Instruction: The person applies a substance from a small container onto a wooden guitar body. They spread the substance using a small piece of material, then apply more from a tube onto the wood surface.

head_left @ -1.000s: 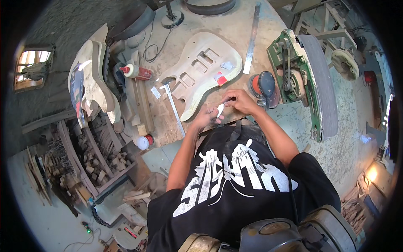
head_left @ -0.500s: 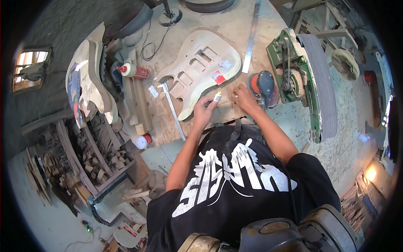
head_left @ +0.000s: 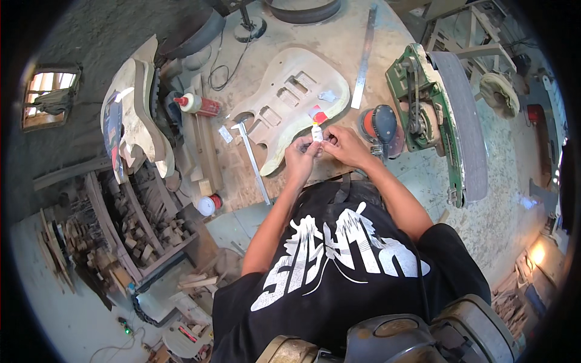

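A small white glue bottle [head_left: 317, 133] with a yellow tip stands upright between my hands. My left hand [head_left: 300, 158] is closed around its lower part, fingers bent. From the other side my right hand [head_left: 346, 147] comes in, its fingers pinched together at the bottle's base. Just beyond lies an unfinished wooden guitar body [head_left: 284, 91] with routed pockets, flat on the workbench. On its near edge are a red patch [head_left: 317, 115] and a small light-blue scrap [head_left: 328, 95].
A caliper [head_left: 251, 157] and a red-and-white squeeze bottle [head_left: 200, 104] lie to the left, near a round tin [head_left: 208, 205]. To the right stand an orange-and-black sander [head_left: 379, 124] and a green belt sander [head_left: 417, 103]. A steel ruler [head_left: 364, 60] lies at the back.
My right hand has moved left to meet the bottle and my left hand. The bottle is now more upright. The guitar body stays where it was.
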Motion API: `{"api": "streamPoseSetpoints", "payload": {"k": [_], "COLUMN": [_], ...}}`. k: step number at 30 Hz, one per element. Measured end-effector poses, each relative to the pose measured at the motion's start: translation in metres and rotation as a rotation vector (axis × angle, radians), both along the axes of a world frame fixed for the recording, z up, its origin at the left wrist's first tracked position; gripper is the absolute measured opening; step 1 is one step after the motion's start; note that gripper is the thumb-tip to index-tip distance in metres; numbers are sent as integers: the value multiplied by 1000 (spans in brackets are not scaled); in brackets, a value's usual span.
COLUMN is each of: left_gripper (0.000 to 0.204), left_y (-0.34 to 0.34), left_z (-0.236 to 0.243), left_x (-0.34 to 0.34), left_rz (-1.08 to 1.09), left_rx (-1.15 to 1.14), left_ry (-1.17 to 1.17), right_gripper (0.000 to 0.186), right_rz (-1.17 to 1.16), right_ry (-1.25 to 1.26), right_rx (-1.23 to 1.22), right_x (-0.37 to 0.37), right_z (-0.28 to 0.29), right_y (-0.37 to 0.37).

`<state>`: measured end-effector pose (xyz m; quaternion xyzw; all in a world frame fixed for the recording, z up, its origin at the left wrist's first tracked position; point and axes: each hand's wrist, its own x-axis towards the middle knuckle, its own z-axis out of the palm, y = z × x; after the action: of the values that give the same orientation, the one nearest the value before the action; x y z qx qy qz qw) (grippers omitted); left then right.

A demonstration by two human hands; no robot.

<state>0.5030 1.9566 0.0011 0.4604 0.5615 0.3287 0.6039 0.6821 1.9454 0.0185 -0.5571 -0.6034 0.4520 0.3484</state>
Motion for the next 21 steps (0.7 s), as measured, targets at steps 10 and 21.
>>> {"api": "streamPoseSetpoints", "payload": {"k": [10,21], "left_gripper": [21,24], "left_y": [11,11], "left_z": [29,57], "left_x": [-5,6], "left_rz": [-310,-302], "left_rx": [266,393], "left_ry": [65,158], "right_gripper": [20,11], "right_rz": [-136,7], "right_ry": [242,276], "right_rx": [-63,31], "right_x": [-8,-2], "right_z": [-4,16], "right_y": [-1,5]}}
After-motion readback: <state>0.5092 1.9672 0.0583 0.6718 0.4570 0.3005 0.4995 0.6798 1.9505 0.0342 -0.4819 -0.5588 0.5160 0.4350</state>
